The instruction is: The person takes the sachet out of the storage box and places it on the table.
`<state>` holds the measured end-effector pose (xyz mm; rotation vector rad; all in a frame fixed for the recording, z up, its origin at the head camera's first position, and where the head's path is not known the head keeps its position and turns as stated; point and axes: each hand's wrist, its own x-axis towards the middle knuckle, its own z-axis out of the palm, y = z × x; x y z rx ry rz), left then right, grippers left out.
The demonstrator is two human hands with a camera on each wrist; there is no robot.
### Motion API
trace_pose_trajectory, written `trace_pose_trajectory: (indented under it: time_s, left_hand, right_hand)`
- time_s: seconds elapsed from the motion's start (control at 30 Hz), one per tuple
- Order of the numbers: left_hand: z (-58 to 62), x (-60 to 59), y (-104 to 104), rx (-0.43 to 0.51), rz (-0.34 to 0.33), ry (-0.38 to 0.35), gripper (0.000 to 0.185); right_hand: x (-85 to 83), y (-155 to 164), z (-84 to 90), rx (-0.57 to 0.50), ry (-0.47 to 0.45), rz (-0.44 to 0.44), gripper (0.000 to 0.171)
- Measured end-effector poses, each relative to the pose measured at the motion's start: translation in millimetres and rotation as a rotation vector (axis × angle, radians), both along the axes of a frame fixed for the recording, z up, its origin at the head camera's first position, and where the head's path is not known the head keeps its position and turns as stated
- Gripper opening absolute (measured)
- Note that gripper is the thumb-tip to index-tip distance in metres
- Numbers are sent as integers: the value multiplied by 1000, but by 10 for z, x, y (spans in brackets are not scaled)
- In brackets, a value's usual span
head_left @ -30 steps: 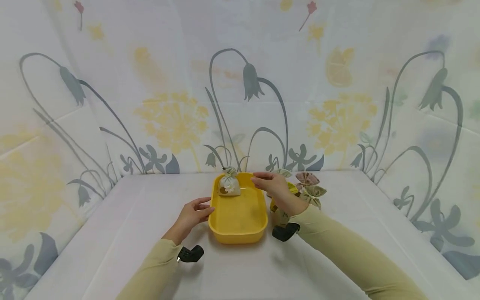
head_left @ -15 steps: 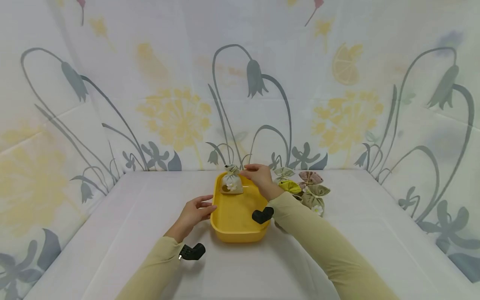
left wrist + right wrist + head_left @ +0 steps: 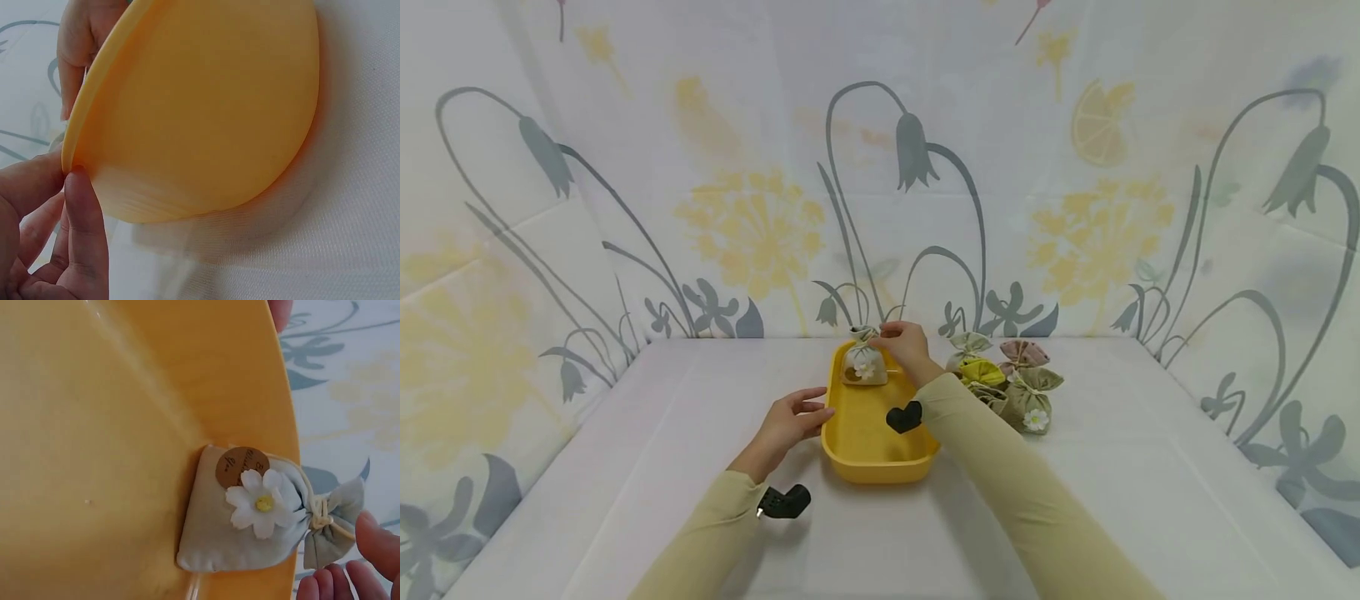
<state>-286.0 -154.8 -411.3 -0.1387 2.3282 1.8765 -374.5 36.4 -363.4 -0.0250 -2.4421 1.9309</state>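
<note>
A yellow plastic tray stands on the table. In its far left corner a pale drawstring sachet leans upright, bearing a white flower and a round brown tag. My left hand holds the tray's left rim; in the left wrist view thumb and finger pinch that rim. My right hand reaches over the far end of the tray. Seen from the right wrist, its thumb meets the ruffled top of the sachet, with the fingertips just beneath and a gap between.
Right of the tray stands a cluster of several more drawstring sachets, among them a green one with a white flower, a pink one and a yellow one. My right forearm partly covers them. A flower-printed cloth hangs behind the table.
My right hand has moved left from above the tray's right rim to the top of the sachet, uncovering more of the cluster. The left hand stays at the rim.
</note>
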Motion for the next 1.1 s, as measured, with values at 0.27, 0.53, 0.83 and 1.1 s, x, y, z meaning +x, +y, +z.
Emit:
trace_pose_trajectory:
  time_s: [0.27, 0.53, 0.83, 1.1]
  left_hand:
    - [-3, 11, 48, 9, -20, 9, 48]
    - [8, 0, 58, 13, -22, 23, 47]
    - [-6, 8, 23, -3, -3, 15, 47]
    - [-21, 5, -16, -11, -3, 13, 48]
  right_hand:
    - [27, 14, -12, 91, -13, 93, 49]
    - [23, -14, -14, 80, -116, 121, 42]
    - [145, 30, -3, -21, -173, 134, 27]
    - [235, 80, 51, -93, -231, 149, 29]
